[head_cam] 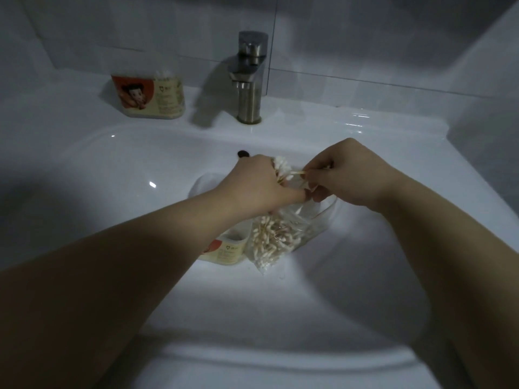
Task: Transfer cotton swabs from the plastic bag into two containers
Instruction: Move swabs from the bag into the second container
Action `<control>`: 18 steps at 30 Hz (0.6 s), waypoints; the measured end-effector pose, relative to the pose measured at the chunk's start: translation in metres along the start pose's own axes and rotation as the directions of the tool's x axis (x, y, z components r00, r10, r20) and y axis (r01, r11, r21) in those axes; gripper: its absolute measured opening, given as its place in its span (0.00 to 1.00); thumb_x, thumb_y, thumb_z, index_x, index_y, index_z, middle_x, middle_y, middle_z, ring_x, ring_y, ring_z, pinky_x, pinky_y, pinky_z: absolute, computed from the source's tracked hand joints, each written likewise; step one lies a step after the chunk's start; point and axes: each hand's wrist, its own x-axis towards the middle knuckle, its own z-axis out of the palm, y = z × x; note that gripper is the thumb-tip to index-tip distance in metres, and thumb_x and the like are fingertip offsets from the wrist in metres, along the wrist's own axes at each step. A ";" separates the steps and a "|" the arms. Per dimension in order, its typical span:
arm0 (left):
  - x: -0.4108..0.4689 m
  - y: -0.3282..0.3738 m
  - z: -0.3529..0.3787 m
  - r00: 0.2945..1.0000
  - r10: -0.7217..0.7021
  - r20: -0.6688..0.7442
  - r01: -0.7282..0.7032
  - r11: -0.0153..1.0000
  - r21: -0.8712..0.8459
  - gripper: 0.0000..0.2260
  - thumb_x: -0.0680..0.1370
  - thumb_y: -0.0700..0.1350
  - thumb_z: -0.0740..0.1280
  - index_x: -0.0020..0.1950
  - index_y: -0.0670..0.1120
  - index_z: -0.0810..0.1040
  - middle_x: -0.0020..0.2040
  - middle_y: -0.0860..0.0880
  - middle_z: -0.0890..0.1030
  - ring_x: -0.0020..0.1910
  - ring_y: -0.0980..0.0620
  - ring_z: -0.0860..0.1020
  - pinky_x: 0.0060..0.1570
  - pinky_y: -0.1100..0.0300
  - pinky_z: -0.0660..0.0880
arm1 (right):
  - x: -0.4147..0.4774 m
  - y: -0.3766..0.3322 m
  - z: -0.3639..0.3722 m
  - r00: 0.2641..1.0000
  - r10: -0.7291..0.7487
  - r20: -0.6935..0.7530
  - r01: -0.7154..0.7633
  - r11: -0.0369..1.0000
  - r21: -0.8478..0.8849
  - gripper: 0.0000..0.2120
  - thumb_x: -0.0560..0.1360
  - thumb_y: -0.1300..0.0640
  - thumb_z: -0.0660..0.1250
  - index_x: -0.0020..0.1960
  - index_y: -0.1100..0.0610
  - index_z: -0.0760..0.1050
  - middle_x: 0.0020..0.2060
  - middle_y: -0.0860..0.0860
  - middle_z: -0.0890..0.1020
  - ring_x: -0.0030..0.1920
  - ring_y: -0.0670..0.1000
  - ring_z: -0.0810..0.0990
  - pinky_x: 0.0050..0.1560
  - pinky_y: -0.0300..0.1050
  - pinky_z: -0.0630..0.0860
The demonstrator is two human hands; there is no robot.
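Over the sink basin, my left hand (258, 183) grips a bundle of cotton swabs (281, 166), their white tips sticking up past my fingers. My right hand (345, 175) pinches the wooden sticks of a few swabs right beside that bundle. Below both hands lies the clear plastic bag (276, 240) with several swabs inside. A labelled container (227, 249) sits in the basin, partly hidden under my left forearm. The second container (150, 94), with swabs showing at its top, stands on the ledge at the back left.
A metal faucet (250, 77) stands at the back centre of the white sink (112, 175). The dark overflow hole (243, 154) sits just beyond my left hand. A clear lid (203, 183) lies in the basin behind my left wrist. Tiled wall rises behind.
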 end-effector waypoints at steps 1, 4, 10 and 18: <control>0.000 -0.001 0.002 1.000 0.002 0.010 -0.001 1.000 -0.028 0.15 0.70 0.54 0.78 0.33 0.49 0.76 0.29 0.53 0.81 0.28 0.57 0.82 0.31 0.65 0.74 | 0.000 -0.001 0.001 1.000 0.002 0.006 -0.002 1.000 0.002 0.11 0.78 0.60 0.67 0.41 0.50 0.84 0.30 0.48 0.85 0.35 0.47 0.86 0.49 0.54 0.83; 0.003 -0.005 0.004 1.000 -0.003 -0.001 0.003 0.995 -0.101 0.12 0.73 0.47 0.77 0.34 0.50 0.75 0.27 0.56 0.81 0.27 0.60 0.81 0.26 0.70 0.71 | -0.002 -0.003 0.002 1.000 0.000 0.025 0.000 1.000 -0.008 0.11 0.78 0.60 0.66 0.42 0.50 0.85 0.30 0.48 0.85 0.37 0.50 0.87 0.50 0.55 0.83; 0.007 -0.010 0.002 1.000 -0.007 0.006 0.007 0.998 -0.055 0.08 0.73 0.45 0.76 0.39 0.45 0.78 0.29 0.55 0.79 0.31 0.60 0.80 0.28 0.67 0.72 | 0.001 0.001 0.004 1.000 0.016 0.025 -0.016 1.000 -0.020 0.09 0.78 0.60 0.67 0.43 0.52 0.85 0.30 0.47 0.85 0.35 0.45 0.86 0.48 0.50 0.83; 0.007 -0.006 0.004 0.999 -0.048 0.019 0.047 0.997 0.067 0.13 0.80 0.47 0.65 0.36 0.45 0.74 0.26 0.53 0.74 0.23 0.59 0.72 0.22 0.66 0.64 | 0.004 0.009 -0.002 0.998 0.060 -0.007 -0.060 0.997 0.039 0.09 0.77 0.61 0.68 0.42 0.54 0.85 0.32 0.49 0.86 0.34 0.46 0.86 0.51 0.49 0.83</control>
